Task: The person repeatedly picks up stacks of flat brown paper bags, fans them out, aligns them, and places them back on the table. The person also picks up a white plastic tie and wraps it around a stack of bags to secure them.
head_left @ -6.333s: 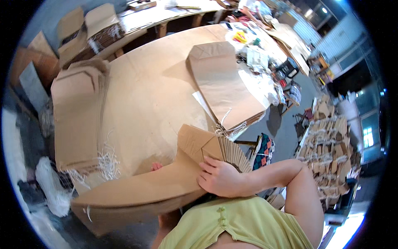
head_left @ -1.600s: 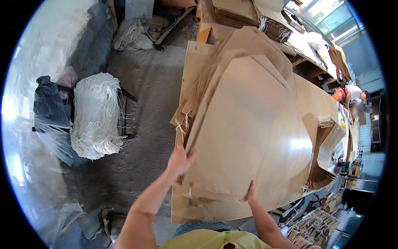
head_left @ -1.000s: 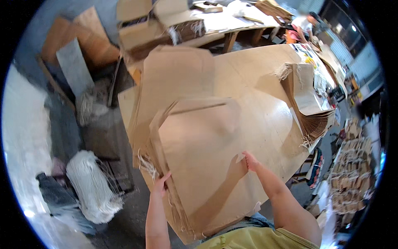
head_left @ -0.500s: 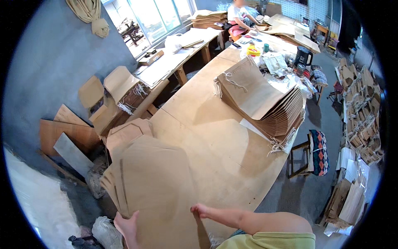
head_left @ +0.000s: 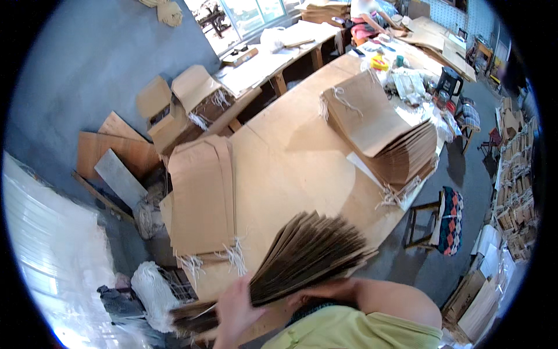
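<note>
Head view, clock round table's middle. Five o'clock: fanned stack of brown bags—your left hand clamped on it; your right hand beside it, grip hidden, cannot tell. Looks part-way: one stack off table, flat stack at nine and corded stack at two lying down. Ten: open carton—contents too dark to tell.

Brown paper stack, yellow-green top, black kettle, red-and-dark diamond-patterned stool cover
</note>
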The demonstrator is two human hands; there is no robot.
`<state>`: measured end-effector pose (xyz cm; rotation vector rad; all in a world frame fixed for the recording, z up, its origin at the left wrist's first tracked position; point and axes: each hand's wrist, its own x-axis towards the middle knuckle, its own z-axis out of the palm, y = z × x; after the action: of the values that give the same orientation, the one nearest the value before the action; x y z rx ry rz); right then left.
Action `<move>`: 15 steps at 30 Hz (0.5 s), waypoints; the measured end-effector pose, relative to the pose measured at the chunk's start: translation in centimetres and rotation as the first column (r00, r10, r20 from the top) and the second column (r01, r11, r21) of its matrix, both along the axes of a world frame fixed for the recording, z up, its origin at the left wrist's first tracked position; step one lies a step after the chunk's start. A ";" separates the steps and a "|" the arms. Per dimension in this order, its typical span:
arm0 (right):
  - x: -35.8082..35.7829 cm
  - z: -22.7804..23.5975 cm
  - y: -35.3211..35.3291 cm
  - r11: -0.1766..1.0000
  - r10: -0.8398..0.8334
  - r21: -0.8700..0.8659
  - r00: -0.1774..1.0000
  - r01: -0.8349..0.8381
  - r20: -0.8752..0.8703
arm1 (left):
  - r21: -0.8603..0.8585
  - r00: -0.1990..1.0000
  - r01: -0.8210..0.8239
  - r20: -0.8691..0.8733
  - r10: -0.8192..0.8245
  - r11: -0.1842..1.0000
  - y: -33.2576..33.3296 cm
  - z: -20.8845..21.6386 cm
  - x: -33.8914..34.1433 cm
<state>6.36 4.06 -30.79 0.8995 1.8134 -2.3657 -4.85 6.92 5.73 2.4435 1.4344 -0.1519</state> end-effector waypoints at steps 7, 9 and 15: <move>8.6 24.3 -5.6 0.736 -0.351 0.568 0.925 0.368 -0.145 | 0.275 0.999 0.053 -0.018 -0.050 0.960 -1.7 -5.7 -0.1; 8.0 30.0 -5.9 0.293 -0.334 0.874 0.898 0.388 -0.286 | 0.211 0.997 0.074 0.005 -0.077 0.975 -3.2 -5.4 0.1; 6.6 31.0 -3.9 0.039 -0.590 0.954 0.764 -0.299 0.263 | 0.259 0.999 0.036 -0.018 -0.033 0.965 -5.6 -5.1 -4.9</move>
<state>12.96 0.19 0.18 1.6886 2.8495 0.0057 -9.71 1.35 0.64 2.6808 1.5013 0.0144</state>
